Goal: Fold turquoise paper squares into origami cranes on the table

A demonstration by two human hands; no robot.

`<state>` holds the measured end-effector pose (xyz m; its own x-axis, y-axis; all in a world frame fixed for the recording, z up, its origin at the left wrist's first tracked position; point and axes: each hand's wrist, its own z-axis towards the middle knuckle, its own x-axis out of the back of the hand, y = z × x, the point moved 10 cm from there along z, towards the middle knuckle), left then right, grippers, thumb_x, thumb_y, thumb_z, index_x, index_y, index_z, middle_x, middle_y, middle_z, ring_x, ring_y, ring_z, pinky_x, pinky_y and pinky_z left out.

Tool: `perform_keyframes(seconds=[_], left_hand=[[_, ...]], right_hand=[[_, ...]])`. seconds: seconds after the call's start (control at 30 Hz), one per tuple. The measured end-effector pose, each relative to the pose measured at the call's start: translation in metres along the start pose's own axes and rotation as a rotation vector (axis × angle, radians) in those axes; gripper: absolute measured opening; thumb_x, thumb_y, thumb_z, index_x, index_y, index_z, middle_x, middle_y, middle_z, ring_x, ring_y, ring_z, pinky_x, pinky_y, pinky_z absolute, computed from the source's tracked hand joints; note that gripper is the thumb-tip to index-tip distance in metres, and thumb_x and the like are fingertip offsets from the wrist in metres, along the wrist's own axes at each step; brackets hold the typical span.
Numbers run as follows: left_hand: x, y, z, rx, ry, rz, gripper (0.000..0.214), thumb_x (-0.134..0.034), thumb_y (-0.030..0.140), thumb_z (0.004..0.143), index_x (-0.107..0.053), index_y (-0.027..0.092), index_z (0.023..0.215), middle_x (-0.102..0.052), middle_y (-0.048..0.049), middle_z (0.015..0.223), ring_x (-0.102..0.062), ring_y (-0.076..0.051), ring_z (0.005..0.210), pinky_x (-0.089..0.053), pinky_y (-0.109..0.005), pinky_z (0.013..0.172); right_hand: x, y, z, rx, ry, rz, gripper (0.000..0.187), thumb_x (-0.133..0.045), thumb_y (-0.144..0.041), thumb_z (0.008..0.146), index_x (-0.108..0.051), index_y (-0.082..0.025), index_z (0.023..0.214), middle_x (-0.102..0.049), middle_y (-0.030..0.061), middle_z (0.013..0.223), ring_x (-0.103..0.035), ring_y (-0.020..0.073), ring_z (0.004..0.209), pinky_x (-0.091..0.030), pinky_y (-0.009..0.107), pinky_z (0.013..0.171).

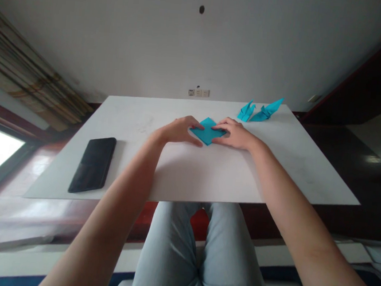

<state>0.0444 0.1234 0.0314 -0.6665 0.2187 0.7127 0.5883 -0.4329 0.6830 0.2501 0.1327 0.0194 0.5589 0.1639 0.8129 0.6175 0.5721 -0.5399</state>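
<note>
A folded piece of blue paper (pixel 207 132) lies flat on the white table (pixel 208 171), shaped like a small diamond. My left hand (pixel 180 130) rests on the table at its left side, fingertips pressing on the paper's left edge. My right hand (pixel 234 133) sits at the paper's right side, fingers laid over its right corner. Both hands press the paper down against the table rather than lifting it.
Two finished blue paper figures (pixel 260 112) stand at the far right of the table. A black phone (pixel 93 164) lies near the left front corner. A wall with a socket strip (pixel 198 92) is behind the table. My knees are below the front edge.
</note>
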Motion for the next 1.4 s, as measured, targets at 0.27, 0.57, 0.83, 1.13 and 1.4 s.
perform_keyframes(seconds=[0.27, 0.57, 0.83, 1.13, 1.4], left_hand=[[0.003, -0.008, 0.003, -0.014, -0.002, -0.078, 0.063, -0.105, 0.049, 0.065, -0.091, 0.026, 0.123, -0.085, -0.0112, 0.123, -0.077, -0.031, 0.111, -0.062, -0.044, 0.107], [0.002, -0.002, 0.005, -0.057, 0.031, -0.019, 0.041, -0.091, 0.061, 0.082, -0.095, 0.030, 0.109, -0.086, -0.0065, 0.105, -0.075, -0.026, 0.094, -0.059, -0.036, 0.090], [0.000, 0.013, 0.005, -0.125, 0.031, 0.074, 0.030, -0.074, 0.047, 0.100, -0.090, 0.023, 0.107, -0.087, -0.0093, 0.114, -0.077, -0.025, 0.104, -0.058, -0.037, 0.098], [-0.019, 0.031, -0.003, -0.159, -0.056, 0.281, 0.046, -0.082, 0.043, 0.096, -0.085, 0.036, 0.141, -0.081, -0.0077, 0.145, -0.073, -0.035, 0.137, -0.049, -0.051, 0.124], [-0.019, 0.023, 0.004, -0.125, 0.002, 0.260, 0.034, -0.068, 0.042, 0.103, -0.086, 0.022, 0.122, -0.083, -0.0137, 0.128, -0.076, -0.031, 0.119, -0.057, -0.043, 0.108]], right_hand=[[0.002, -0.004, -0.002, 0.038, -0.026, 0.056, 0.050, -0.095, -0.060, 0.089, -0.091, -0.035, 0.132, -0.075, 0.0119, 0.138, -0.073, 0.0378, 0.127, -0.059, 0.057, 0.120], [0.003, -0.011, -0.004, 0.085, -0.026, 0.070, 0.054, -0.096, -0.063, 0.088, -0.091, -0.033, 0.132, -0.074, 0.0138, 0.137, -0.067, 0.0407, 0.133, -0.053, 0.061, 0.126], [0.002, -0.010, 0.002, 0.120, -0.007, 0.076, 0.040, -0.075, -0.062, 0.104, -0.093, -0.032, 0.125, -0.079, 0.0138, 0.128, -0.070, 0.0362, 0.119, -0.056, 0.057, 0.115], [-0.003, -0.011, -0.002, 0.146, -0.042, -0.043, 0.034, -0.079, -0.041, 0.100, -0.092, -0.035, 0.130, -0.075, 0.0128, 0.144, -0.063, 0.0403, 0.137, -0.041, 0.065, 0.130], [0.007, -0.005, 0.006, 0.091, 0.075, 0.045, 0.027, -0.072, -0.047, 0.105, -0.089, -0.026, 0.109, -0.081, 0.0127, 0.113, -0.070, 0.0331, 0.104, -0.054, 0.052, 0.106]])
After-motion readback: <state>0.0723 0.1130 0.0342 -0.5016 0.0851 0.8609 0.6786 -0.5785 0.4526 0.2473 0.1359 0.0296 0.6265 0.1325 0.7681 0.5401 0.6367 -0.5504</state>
